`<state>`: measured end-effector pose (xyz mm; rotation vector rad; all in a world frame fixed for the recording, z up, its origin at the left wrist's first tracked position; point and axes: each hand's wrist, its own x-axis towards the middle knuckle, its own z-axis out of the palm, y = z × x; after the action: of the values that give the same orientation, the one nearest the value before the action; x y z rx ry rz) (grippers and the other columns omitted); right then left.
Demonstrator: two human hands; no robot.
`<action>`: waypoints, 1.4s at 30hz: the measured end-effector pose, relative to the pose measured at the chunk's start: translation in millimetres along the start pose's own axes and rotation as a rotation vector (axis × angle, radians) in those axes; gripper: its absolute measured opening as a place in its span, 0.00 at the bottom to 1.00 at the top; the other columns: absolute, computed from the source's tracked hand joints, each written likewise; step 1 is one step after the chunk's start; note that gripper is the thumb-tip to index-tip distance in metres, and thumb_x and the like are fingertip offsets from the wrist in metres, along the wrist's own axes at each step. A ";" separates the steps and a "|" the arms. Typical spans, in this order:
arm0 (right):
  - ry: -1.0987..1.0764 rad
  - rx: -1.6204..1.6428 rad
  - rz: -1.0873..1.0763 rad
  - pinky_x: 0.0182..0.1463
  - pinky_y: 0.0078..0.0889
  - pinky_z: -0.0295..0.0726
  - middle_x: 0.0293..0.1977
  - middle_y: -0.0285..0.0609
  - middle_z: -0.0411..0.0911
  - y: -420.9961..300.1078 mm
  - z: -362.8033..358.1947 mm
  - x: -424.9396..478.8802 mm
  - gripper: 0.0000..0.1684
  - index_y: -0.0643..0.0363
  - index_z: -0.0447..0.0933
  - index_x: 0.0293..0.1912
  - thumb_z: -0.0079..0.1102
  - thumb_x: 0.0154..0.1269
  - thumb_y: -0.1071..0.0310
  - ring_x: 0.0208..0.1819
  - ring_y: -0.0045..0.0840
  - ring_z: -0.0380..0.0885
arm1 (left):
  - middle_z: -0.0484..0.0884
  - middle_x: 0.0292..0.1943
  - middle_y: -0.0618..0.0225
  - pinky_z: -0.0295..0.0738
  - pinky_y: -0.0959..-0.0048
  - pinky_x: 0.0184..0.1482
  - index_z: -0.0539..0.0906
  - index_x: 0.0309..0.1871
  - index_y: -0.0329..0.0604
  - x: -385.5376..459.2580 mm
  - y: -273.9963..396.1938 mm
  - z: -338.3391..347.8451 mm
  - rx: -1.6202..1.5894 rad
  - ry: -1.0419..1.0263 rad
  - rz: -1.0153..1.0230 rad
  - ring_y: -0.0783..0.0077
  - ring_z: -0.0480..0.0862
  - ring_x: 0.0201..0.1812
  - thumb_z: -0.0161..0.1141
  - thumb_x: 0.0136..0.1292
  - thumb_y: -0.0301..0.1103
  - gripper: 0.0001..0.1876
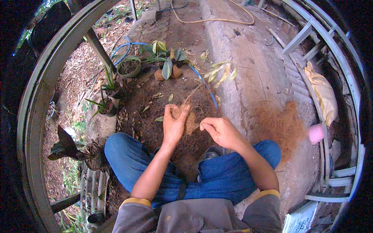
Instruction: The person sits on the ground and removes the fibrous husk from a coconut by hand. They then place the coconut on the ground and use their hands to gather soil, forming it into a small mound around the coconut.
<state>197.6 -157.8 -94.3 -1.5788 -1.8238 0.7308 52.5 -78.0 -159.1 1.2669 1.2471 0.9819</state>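
Observation:
My left hand (172,125) grips a bundle of coconut fibre (191,121) between thumb and fingers. Out of the bundle's far end runs a thin plant stem (193,92), tipped with pale yellow-green leaves (223,72) that look blurred. Just right of the bundle is my right hand (220,131), its thumb and fingers pinched together; whether a fine strand lies between them is too small to tell. Farther off on the soil, two fibre-wrapped root balls (159,74) sit beneath variegated leaves (167,68).
Loose coconut fibre (281,128) is heaped on the concrete at right, near a pink cup (316,133) and a tan sack (320,93). Potted plants (107,107) line the left side. A blue hose (207,87) crosses the soil; a yellow hose (214,20) lies beyond.

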 end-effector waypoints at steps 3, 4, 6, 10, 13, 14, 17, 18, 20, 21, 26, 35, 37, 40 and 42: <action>0.030 0.017 0.035 0.34 0.28 0.74 0.25 0.46 0.77 -5.8 -6.3 2.7 0.10 0.65 0.75 0.33 0.48 0.63 0.69 0.28 0.30 0.77 | 0.79 0.32 0.59 0.71 0.72 0.41 0.72 0.37 0.38 -4.9 9.1 -1.9 0.066 -0.049 0.044 0.71 0.77 0.34 0.65 0.51 0.44 0.20; 0.036 0.030 0.052 0.34 0.28 0.74 0.25 0.46 0.77 -9.2 -8.4 4.7 0.10 0.65 0.75 0.34 0.48 0.63 0.69 0.28 0.29 0.77 | 0.79 0.31 0.59 0.71 0.72 0.41 0.72 0.36 0.38 -6.8 11.2 -1.9 0.085 -0.089 0.036 0.71 0.78 0.34 0.65 0.51 0.44 0.20; 0.023 0.010 0.092 0.34 0.27 0.73 0.26 0.46 0.77 -7.0 -5.9 7.4 0.10 0.65 0.75 0.34 0.48 0.63 0.69 0.27 0.27 0.77 | 0.79 0.32 0.61 0.71 0.74 0.40 0.74 0.35 0.37 -11.7 16.8 -1.5 0.094 -0.189 -0.010 0.74 0.77 0.35 0.63 0.53 0.41 0.16; 0.095 0.024 0.073 0.34 0.26 0.73 0.25 0.47 0.77 4.3 4.2 8.4 0.10 0.65 0.75 0.34 0.48 0.64 0.69 0.28 0.23 0.76 | 0.78 0.37 0.65 0.71 0.76 0.43 0.74 0.44 0.37 -9.7 3.1 3.1 -0.123 -0.383 0.017 0.76 0.77 0.39 0.59 0.57 0.38 0.16; 0.152 0.014 0.055 0.33 0.26 0.73 0.25 0.46 0.77 0.8 0.7 8.7 0.10 0.65 0.75 0.33 0.48 0.64 0.69 0.28 0.22 0.76 | 0.77 0.40 0.65 0.70 0.75 0.48 0.72 0.50 0.36 -8.8 8.0 4.4 -0.336 -0.409 -0.036 0.75 0.76 0.43 0.61 0.55 0.37 0.21; 0.148 0.030 0.066 0.33 0.26 0.73 0.26 0.46 0.77 -0.6 -1.3 9.0 0.10 0.66 0.75 0.33 0.48 0.64 0.69 0.28 0.23 0.76 | 0.76 0.42 0.64 0.70 0.74 0.49 0.72 0.51 0.36 -10.9 11.9 1.9 -0.298 -0.479 -0.021 0.74 0.75 0.45 0.62 0.54 0.36 0.22; 0.124 0.083 0.090 0.34 0.27 0.73 0.26 0.46 0.78 -5.3 -10.2 7.6 0.10 0.66 0.75 0.34 0.48 0.64 0.69 0.28 0.25 0.77 | 0.74 0.45 0.62 0.69 0.72 0.51 0.70 0.53 0.36 -15.5 23.4 -4.8 -0.138 -0.592 0.103 0.72 0.74 0.48 0.64 0.51 0.36 0.27; 0.102 0.103 0.089 0.34 0.28 0.74 0.26 0.47 0.78 -10.1 -12.2 6.3 0.10 0.65 0.75 0.34 0.48 0.64 0.69 0.28 0.27 0.77 | 0.74 0.46 0.61 0.69 0.72 0.52 0.70 0.53 0.36 -12.0 16.5 -4.0 -0.057 -0.556 0.193 0.70 0.74 0.49 0.65 0.49 0.35 0.28; 0.109 0.079 0.033 0.34 0.30 0.74 0.26 0.47 0.78 -12.8 -13.8 1.4 0.10 0.65 0.76 0.34 0.48 0.63 0.70 0.28 0.30 0.78 | 0.73 0.46 0.60 0.69 0.70 0.52 0.71 0.53 0.37 -5.5 6.6 -8.4 0.126 -0.506 0.384 0.66 0.74 0.49 0.67 0.46 0.34 0.29; 0.138 0.035 -0.016 0.34 0.31 0.74 0.26 0.47 0.78 -10.4 -14.0 -4.2 0.09 0.64 0.76 0.34 0.49 0.62 0.69 0.28 0.31 0.78 | 0.73 0.47 0.59 0.69 0.69 0.52 0.71 0.52 0.37 -1.0 8.7 -12.0 0.226 -0.497 0.482 0.63 0.75 0.49 0.67 0.44 0.34 0.29; -0.028 -0.401 0.166 0.36 0.35 0.76 0.29 0.46 0.79 -60.7 -45.9 -51.0 0.08 0.61 0.78 0.34 0.52 0.59 0.69 0.30 0.36 0.79 | 0.72 0.47 0.55 0.69 0.64 0.51 0.70 0.52 0.41 -0.2 8.7 -21.3 0.497 -0.385 0.522 0.52 0.73 0.49 0.67 0.40 0.30 0.30; 0.163 -0.651 0.283 0.38 0.25 0.75 0.29 0.44 0.80 -62.6 -154.2 -74.4 0.09 0.63 0.79 0.33 0.54 0.57 0.68 0.31 0.27 0.79 | 0.72 0.46 0.61 0.69 0.64 0.52 0.72 0.47 0.45 -7.8 26.6 -19.7 0.507 -0.668 0.593 0.53 0.71 0.52 0.65 0.35 0.21 0.29; 0.160 -0.556 0.371 0.40 0.25 0.74 0.29 0.44 0.80 -76.9 -167.7 -63.4 0.10 0.64 0.79 0.34 0.53 0.57 0.68 0.32 0.25 0.78 | 0.71 0.45 0.62 0.69 0.65 0.53 0.73 0.45 0.45 -6.7 19.8 -21.8 0.527 -0.697 0.670 0.54 0.71 0.52 0.65 0.34 0.20 0.28; 0.244 -0.619 0.311 0.41 0.24 0.73 0.30 0.44 0.80 -69.1 -186.7 -55.7 0.12 0.66 0.78 0.36 0.53 0.58 0.67 0.34 0.23 0.77 | 0.71 0.46 0.62 0.69 0.66 0.54 0.75 0.45 0.45 -4.2 12.8 -21.9 0.528 -0.775 0.714 0.55 0.71 0.52 0.65 0.32 0.20 0.28; 0.331 -0.663 0.215 0.41 0.24 0.72 0.30 0.44 0.80 -58.9 -198.6 -49.4 0.13 0.67 0.78 0.36 0.53 0.59 0.67 0.34 0.23 0.77 | 0.71 0.47 0.62 0.68 0.66 0.54 0.75 0.45 0.45 -4.8 15.2 -18.6 0.472 -0.880 0.716 0.56 0.71 0.53 0.64 0.32 0.21 0.29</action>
<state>313.2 -211.6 76.3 -2.1792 -1.7467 -0.0888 35.3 -78.8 -141.5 2.2728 0.3086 0.4531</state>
